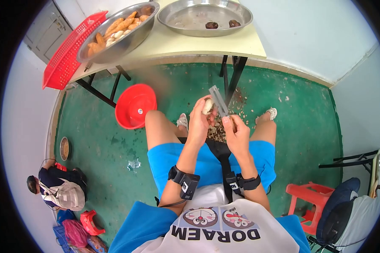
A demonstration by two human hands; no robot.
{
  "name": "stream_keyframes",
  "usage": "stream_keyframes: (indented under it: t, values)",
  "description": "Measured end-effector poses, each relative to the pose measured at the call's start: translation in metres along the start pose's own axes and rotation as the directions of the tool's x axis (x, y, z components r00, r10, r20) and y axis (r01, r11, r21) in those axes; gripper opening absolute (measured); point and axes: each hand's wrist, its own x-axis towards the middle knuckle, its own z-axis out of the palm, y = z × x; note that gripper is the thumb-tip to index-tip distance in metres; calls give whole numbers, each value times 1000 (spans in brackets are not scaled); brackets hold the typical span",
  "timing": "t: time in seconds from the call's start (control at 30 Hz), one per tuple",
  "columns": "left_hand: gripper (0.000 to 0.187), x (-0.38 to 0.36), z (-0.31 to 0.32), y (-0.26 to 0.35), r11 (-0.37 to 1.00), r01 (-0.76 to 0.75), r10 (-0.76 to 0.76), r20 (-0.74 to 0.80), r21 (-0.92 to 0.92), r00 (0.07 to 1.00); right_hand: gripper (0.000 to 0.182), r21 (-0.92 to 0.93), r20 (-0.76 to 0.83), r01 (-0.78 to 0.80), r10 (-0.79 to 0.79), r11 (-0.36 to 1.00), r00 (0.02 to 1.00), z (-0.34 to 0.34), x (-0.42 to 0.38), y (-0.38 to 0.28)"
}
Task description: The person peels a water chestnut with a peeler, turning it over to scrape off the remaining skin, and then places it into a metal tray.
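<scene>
My left hand (199,120) is closed around a small, partly peeled taro (208,106), its white flesh bare and some dark brown skin left near its lower edge. In my right hand (237,134) is a flat metal peeler (218,101), gripped at its lower end with the thumb along it. Its long blade points up and stands right beside the taro. Both hands are above my lap, between my knees. Below them, brown and white peelings (218,134) lie scattered over the green floor.
On the table (190,47) ahead are a round metal tray (185,23) with two dark brown roots, a steel basin (133,39) of orange and white roots, and a red basket (63,63). A red basin (133,120) stands on the floor. A person (55,183) sits at left; a red stool (308,196) is at right.
</scene>
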Motion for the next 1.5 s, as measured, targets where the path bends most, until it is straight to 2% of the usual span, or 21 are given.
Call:
stream_keyframes:
  t: [0.07, 0.13, 0.2, 0.23, 0.3, 0.33, 0.43, 0.57, 0.63, 0.73, 0.77, 0.83, 0.87, 0.97, 1.03, 1.17, 1.27, 1.33, 1.37, 1.43, 1.5]
  values:
    - [37, 1, -2, 1, 999, 5, -5, 14, -43, 1000, 29, 30, -20, 1, 0, 1000, 1000, -1, 0, -1]
    - [36, 3, -10, 0, 996, 12, -10, 29, -86, 1000, 27, -30, -8, 19, -19, 999, 1000, -2, 0, -7]
    - [38, 8, -18, -3, 964, 78, -30, 186, -255, 982, 26, -55, 8, 50, -50, 997, 999, -1, -2, -6]
    - [38, 7, -15, -2, 964, 77, -29, 187, -255, 982, 25, -80, 25, 81, -80, 994, 997, 0, -3, -5]
    - [38, 4, -7, 2, 978, 94, -92, 22, -185, 996, 25, -135, 44, 125, -120, 983, 992, 1, -3, -7]
    - [38, 2, -5, 3, 978, 93, -90, 23, -185, 996, 25, -190, 64, 168, -158, 967, 985, 1, -3, -7]
    - [42, -2, 7, 9, 993, 59, -70, -105, -105, 992, 25, -256, 38, 196, -193, 946, 980, 2, -3, -7]
    - [39, 0, -8, 8, 987, 116, -114, 22, -111, 993, 24, -291, 21, 209, -212, 934, 977, 1, -3, -9]
    - [37, -4, -1, 16, 976, 207, -212, -87, -68, 973, 24, -306, 21, 235, -240, 923, 970, 0, -3, -9]
    - [37, -1, -2, 9, 989, 135, -145, -178, -63, 973, 23, -306, 26, 243, -247, 920, 969, 0, -3, -10]
    - [37, -1, -3, 9, 989, 135, -145, -178, -63, 973, 23, -306, 26, 243, -247, 920, 969, 0, -3, -10]
    - [20, -3, -4, 10, 989, 122, -131, -118, -78, 984, 23, -329, 35, 280, -284, 902, 958, 0, -3, -12]
    - [20, -3, -3, 10, 989, 122, -131, -118, -78, 984, 23, -329, 35, 279, -284, 902, 958, 0, -3, -12]
    - [18, -4, -3, 10, 998, 40, -47, -153, -48, 987, 24, -326, 56, 274, -271, 905, 961, 0, -4, -13]
    - [26, -3, -5, 8, 998, -58, 54, -194, -14, 980, 24, -299, 57, 264, -259, 917, 964, 1, -5, -14]
    - [21, 0, -6, 9, 995, -95, 98, -208, 24, 973, 24, -288, 74, 234, -222, 929, 972, 2, -6, -14]
    - [15, -1, -6, 8, 994, -107, 101, -191, -21, 976, 25, -275, 73, 213, -201, 937, 977, 3, -5, -13]
    - [4, -4, -2, 3, 990, -119, 107, -137, -81, 985, 26, -272, 37, 125, -120, 954, 992, 2, -2, -9]
    - [5, -4, 2, 2, 987, -124, 113, -110, -101, 988, 26, -272, 36, 125, -120, 954, 992, 1, 1, -6]
    - [7, -8, 9, 0, 991, -123, 120, -61, -46, 991, 29, -370, -26, 20, -32, 929, 999, -6, 8, 2]
    - [8, -8, 12, -1, 991, -130, 128, -49, -43, 991, 33, -260, -81, -49, 29, 964, 996, -12, 11, 10]
